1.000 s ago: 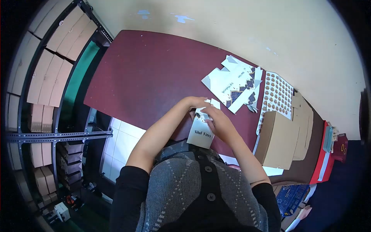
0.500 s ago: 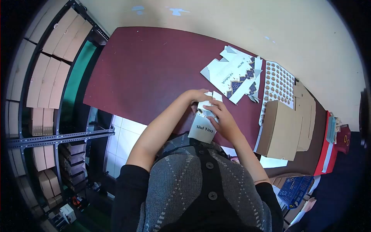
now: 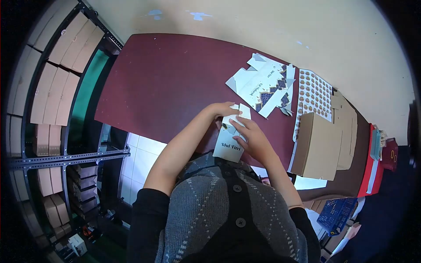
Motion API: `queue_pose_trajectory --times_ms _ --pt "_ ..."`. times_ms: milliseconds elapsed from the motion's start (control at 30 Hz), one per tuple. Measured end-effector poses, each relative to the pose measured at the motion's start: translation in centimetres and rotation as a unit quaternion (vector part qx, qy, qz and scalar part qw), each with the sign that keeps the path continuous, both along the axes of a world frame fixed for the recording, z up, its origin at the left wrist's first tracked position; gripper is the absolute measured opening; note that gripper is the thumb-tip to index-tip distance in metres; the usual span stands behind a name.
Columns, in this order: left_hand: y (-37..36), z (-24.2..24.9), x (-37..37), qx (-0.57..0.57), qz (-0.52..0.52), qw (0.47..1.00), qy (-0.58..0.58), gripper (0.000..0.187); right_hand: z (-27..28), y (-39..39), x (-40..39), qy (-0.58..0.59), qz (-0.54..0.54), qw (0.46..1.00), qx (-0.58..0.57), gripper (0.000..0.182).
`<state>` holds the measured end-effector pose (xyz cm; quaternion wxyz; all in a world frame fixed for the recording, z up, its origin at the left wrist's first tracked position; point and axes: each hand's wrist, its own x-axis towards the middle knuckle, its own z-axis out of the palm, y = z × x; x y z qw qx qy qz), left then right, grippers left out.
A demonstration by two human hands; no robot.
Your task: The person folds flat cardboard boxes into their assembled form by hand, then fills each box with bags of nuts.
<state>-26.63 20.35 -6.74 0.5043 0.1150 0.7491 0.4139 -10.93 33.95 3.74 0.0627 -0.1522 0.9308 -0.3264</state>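
A white carton box [image 3: 230, 147] printed with "Idul Fitri" is tilted against the table edge in front of my body, its flaps toward the far end. My left hand [image 3: 222, 110] is closed round the box's far left side, its thumb side on the flaps and some fingers hidden. From the right, my right hand [image 3: 253, 138] grips the box, with its fingertips spread over the flap end and upper panel. Just beyond lie flat, unfolded white cartons [image 3: 263, 83] with a blue and gold pattern.
A sheet of round stickers [image 3: 313, 94] lies right of the cartons on the maroon table [image 3: 175, 79]. Brown cardboard boxes [image 3: 318, 147] stand beside it. At the left is a metal shelf [image 3: 70, 158] stacked with boxes; a blue basket [image 3: 337, 215] sits low at the right.
My right hand's fingers have shifted slightly down the box, uncovering more of the flap end. My left hand stays at the far left side. The view has shifted a little.
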Motion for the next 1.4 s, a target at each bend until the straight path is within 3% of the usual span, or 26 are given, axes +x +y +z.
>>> queue_pose_trajectory --times_ms 100,167,267,300,367,400,467,533,600,667,733,800,933,1000,1067,1200,1267,1400 --pt "-0.6 1.1 0.1 -0.011 0.019 0.997 -0.069 0.099 0.6 0.0 0.0 0.014 0.017 0.999 -0.037 0.063" --pt "-0.7 2.0 0.3 -0.023 0.014 0.998 -0.061 0.098 1.1 0.0 0.0 -0.063 -0.068 0.98 -0.175 0.071" --pt "-0.8 2.9 0.9 -0.021 0.043 0.996 -0.079 0.095 -0.8 0.3 -0.3 0.024 -0.065 0.99 -0.126 0.072" --pt "-1.0 2.8 0.7 0.02 0.039 0.998 -0.042 0.093 -1.3 0.2 -0.3 0.028 -0.065 0.989 -0.126 0.072" --pt "-1.0 3.7 0.8 0.079 0.055 0.992 0.077 0.087 -2.0 0.0 -0.2 0.089 -0.182 0.968 -0.145 0.065" --pt "-1.1 4.2 0.7 0.079 0.052 0.992 0.079 0.087 -2.8 0.2 -0.4 0.092 -0.185 0.968 -0.145 0.065" --pt "-1.2 6.6 1.0 0.089 0.114 0.967 0.212 0.084 -4.5 0.9 -0.8 0.012 -0.264 0.88 -0.394 0.059" --pt "-0.8 7.9 1.7 0.071 0.134 0.968 0.2 0.078 -6.0 1.4 -1.2 -0.023 -0.27 0.87 -0.412 0.055" --pt "-0.3 5.5 2.2 0.113 0.149 0.91 0.37 0.076 -8.0 1.0 -1.4 -0.055 -0.251 0.859 -0.443 0.052" --pt "-0.5 3.0 2.9 0.124 0.125 0.888 0.425 0.073 -8.3 0.4 -1.3 -0.098 -0.236 0.882 -0.396 0.051" --pt "-0.8 1.9 3.7 0.07 0.161 0.904 0.39 0.074 -8.8 -0.5 -1.1 -0.139 -0.241 0.862 -0.424 0.052" --pt "-1.5 1.9 3.4 0.093 0.164 0.913 0.361 0.074 -10.2 -1.3 -0.9 -0.101 -0.25 0.856 -0.441 0.054" --pt "-2.2 1.7 3.1 0.129 0.181 0.925 0.309 0.075 -10.7 -1.8 -1.1 -0.042 -0.24 0.906 -0.346 0.061" --pt "-1.9 1.2 2.9 0.086 0.164 0.927 0.325 0.076 -11.1 -1.8 -1.3 -0.024 -0.231 0.926 -0.297 0.063" --pt "-1.7 1.2 3.0 0.06 0.175 0.911 0.368 0.078 -9.7 -2.1 -1.3 -0.035 -0.246 0.908 -0.338 0.063" --pt "-1.8 1.8 2.8 0.072 0.138 0.927 0.342 0.081 -8.6 -2.2 -2.3 -0.021 -0.288 0.915 -0.281 0.061" --pt "-2.0 1.6 2.8 0.114 0.136 0.923 0.342 0.082 -8.3 -1.8 -3.6 0.085 -0.282 0.941 -0.164 0.058" --pt "-2.4 1.4 4.5 0.187 0.159 0.905 0.346 0.078 -6.5 -0.7 -8.2 0.058 -0.283 0.932 -0.22 0.047"
